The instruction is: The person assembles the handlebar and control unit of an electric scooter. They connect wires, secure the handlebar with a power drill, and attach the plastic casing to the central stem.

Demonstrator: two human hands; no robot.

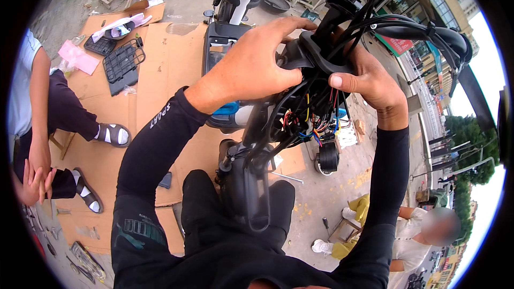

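Note:
An electric scooter stands in front of me, its front end opened up. My left hand [254, 61] grips the left side of a curved black plastic cover [299, 56] at the steering stem, thumb underneath and fingers over the top. On the cover's other side my right hand [369, 77] is closed, its thumb pressed on the edge and its fingers partly hidden behind. Below the cover hang bundled coloured wires [310, 126] and a round black lamp [327, 158]. Thick black cables [375, 24] run over the cover to the handlebar [452, 40]. Between my knees sits the dark front fender [243, 198].
Flattened cardboard [160, 64] covers the ground at left, bearing a black rack [123, 67] and a pink cloth [78, 57]. One person [40, 128] sits at left with hands clasped; another [417, 235] sits at lower right. Tools [85, 262] lie at lower left.

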